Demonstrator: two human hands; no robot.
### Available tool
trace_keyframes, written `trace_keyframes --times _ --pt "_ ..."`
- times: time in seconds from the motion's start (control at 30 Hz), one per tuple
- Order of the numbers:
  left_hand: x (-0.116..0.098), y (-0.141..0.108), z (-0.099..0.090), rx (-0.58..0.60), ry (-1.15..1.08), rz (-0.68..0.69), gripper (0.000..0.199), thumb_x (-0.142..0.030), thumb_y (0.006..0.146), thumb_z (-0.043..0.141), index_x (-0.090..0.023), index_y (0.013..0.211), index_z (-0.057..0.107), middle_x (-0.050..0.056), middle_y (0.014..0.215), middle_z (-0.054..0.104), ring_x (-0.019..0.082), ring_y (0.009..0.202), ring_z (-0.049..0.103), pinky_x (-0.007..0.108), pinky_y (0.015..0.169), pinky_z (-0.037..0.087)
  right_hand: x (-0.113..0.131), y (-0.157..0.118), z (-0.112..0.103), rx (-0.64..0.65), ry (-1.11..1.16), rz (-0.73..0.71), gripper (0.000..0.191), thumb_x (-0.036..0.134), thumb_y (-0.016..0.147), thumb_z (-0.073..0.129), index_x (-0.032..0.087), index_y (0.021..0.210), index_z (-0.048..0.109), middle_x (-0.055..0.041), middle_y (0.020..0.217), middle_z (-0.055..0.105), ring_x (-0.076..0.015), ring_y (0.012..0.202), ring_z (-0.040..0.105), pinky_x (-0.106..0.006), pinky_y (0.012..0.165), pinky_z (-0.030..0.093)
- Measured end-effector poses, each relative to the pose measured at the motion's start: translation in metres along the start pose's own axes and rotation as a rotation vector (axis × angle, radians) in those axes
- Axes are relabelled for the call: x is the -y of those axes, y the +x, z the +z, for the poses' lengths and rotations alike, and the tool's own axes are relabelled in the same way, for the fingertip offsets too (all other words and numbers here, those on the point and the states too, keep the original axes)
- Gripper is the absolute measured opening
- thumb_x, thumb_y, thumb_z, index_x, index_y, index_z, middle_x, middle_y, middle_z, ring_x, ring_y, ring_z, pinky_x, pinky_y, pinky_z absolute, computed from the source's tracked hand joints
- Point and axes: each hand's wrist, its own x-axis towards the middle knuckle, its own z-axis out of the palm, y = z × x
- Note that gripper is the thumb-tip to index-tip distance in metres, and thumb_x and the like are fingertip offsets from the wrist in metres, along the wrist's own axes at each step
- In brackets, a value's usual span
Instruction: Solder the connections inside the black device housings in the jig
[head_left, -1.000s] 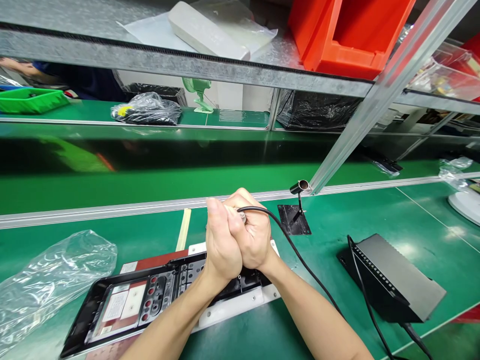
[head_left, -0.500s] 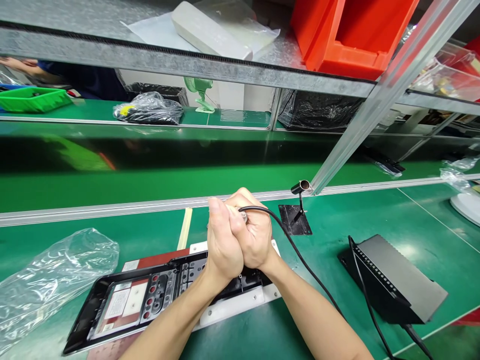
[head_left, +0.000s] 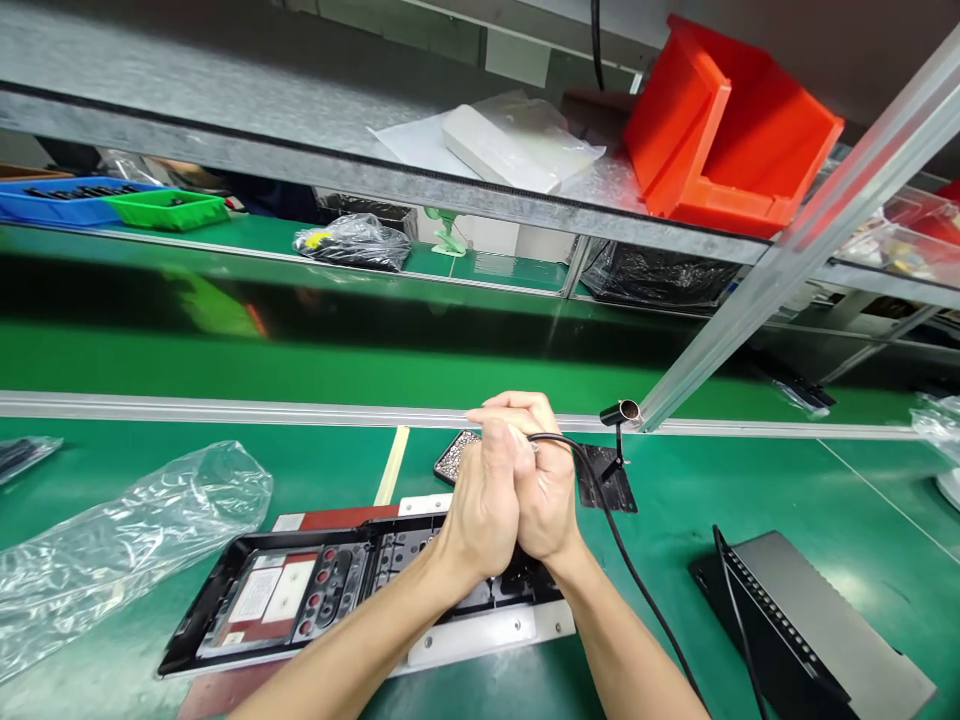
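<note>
My left hand [head_left: 484,500] and my right hand [head_left: 546,480] are closed together above the right part of a long black plastic housing [head_left: 345,580]. A black cable [head_left: 626,560] comes out at the top of my right hand and runs down to the lower right. What the fingers wrap round is hidden; only a small metallic bit shows by the cable. The housing lies in a fixture with white blocks [head_left: 472,635] and a reddish-brown base [head_left: 345,517].
Behind my hands is a tray of small screws [head_left: 454,458]. A black stand with a ring [head_left: 619,412] is to its right, and a black-grey box [head_left: 817,620] lies at the lower right. Clear plastic bag [head_left: 150,540] at left; shelf [head_left: 300,160] with red bin [head_left: 735,130] above.
The view has shifted, so the scene sits lower and further right. The screw tray now shows beside my hands. Both hands remain clasped, with the fingers at the top slightly more extended.
</note>
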Motion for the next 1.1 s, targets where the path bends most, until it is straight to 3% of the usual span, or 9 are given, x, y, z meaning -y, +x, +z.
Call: trace_keyframes --times 0.07,0.13,0.23,0.3,0.4,0.53,0.63,0.83,1.1 --pt "-0.002 -0.001 -0.004 0.080 0.010 0.038 0.068 -0.063 0.103 0.005 -0.023 0.064 0.043 0.004 0.064 0.058 0.018 0.062 0.053 0.035 0.065 0.046 0.002 0.000 -0.001 0.000 -0.016 0.004 0.035 0.034 0.103 0.045 0.026 0.116 0.076 -0.0093 0.123 0.062 -0.0226 0.121 0.058 -0.042 0.103 0.049" --pt "-0.003 0.000 -0.010 0.122 0.070 0.122 0.070 -0.066 0.101 0.006 -0.023 0.072 0.052 0.008 0.084 0.066 0.021 0.081 0.059 0.037 0.076 0.048 0.003 0.000 -0.002 -0.002 -0.023 0.001 0.035 0.035 0.102 0.046 0.026 0.121 0.074 -0.0101 0.132 0.059 -0.0241 0.130 0.054 -0.044 0.110 0.046" --pt "0.000 0.000 -0.028 0.137 0.219 0.180 0.070 -0.069 0.100 0.007 -0.022 0.090 0.058 0.011 0.104 0.064 0.025 0.099 0.056 0.043 0.092 0.047 0.005 0.000 -0.002 -0.015 -0.044 0.016 0.035 0.036 0.103 0.046 0.026 0.122 0.074 -0.0103 0.134 0.060 -0.0245 0.132 0.053 -0.045 0.112 0.045" --pt "0.005 -0.003 -0.045 0.133 0.293 0.100 0.062 -0.063 0.103 0.010 -0.022 0.093 0.056 0.007 0.098 0.062 0.024 0.095 0.055 0.042 0.090 0.046 0.007 -0.001 0.000 -0.019 -0.031 0.047 0.035 0.036 0.103 0.045 0.025 0.115 0.076 -0.0097 0.118 0.068 -0.0235 0.120 0.060 -0.043 0.104 0.050" --pt "0.015 -0.016 -0.077 0.125 0.434 -0.027 0.048 -0.053 0.107 0.021 -0.023 0.090 0.055 0.004 0.091 0.059 0.023 0.091 0.054 0.040 0.087 0.044 0.010 -0.003 0.003 -0.009 0.086 0.155 0.035 0.037 0.104 0.045 0.021 0.096 0.075 -0.0053 0.089 0.071 -0.0187 0.086 0.069 -0.036 0.080 0.057" --pt "0.034 -0.045 -0.115 0.128 0.606 -0.104 0.037 -0.049 0.106 0.032 -0.024 0.090 0.054 0.004 0.096 0.061 0.023 0.094 0.055 0.039 0.086 0.044 0.010 -0.007 0.008 -0.028 0.299 0.278 0.037 0.038 0.104 0.045 0.019 0.078 0.062 0.0015 0.064 0.062 -0.0115 0.048 0.056 -0.028 0.048 0.050" --pt "0.052 -0.068 -0.132 0.108 0.711 -0.074 0.033 -0.050 0.104 0.038 -0.023 0.097 0.058 0.006 0.102 0.064 0.026 0.099 0.057 0.041 0.086 0.046 0.009 -0.007 0.012 -0.091 0.383 0.294 0.037 0.039 0.102 0.048 0.021 0.071 0.052 0.0058 0.052 0.049 -0.0090 0.040 0.044 -0.023 0.037 0.039" --pt "0.079 -0.093 -0.140 0.111 0.838 -0.004 0.039 -0.052 0.103 0.043 -0.023 0.121 0.061 0.009 0.121 0.067 0.030 0.114 0.061 0.046 0.097 0.049 0.011 -0.005 0.021 -0.175 0.414 0.311 0.039 0.042 0.099 0.053 0.022 0.067 0.044 0.0086 0.048 0.038 -0.0067 0.038 0.034 -0.018 0.033 0.031" --pt "0.093 -0.103 -0.140 0.128 0.883 -0.031 0.051 -0.059 0.101 0.043 -0.025 0.136 0.057 0.010 0.134 0.067 0.033 0.128 0.058 0.050 0.106 0.049 0.017 -0.006 0.026 -0.207 0.405 0.299 0.040 0.039 0.099 0.053 0.022 0.065 0.043 0.0088 0.046 0.035 -0.0064 0.037 0.030 -0.018 0.032 0.029"
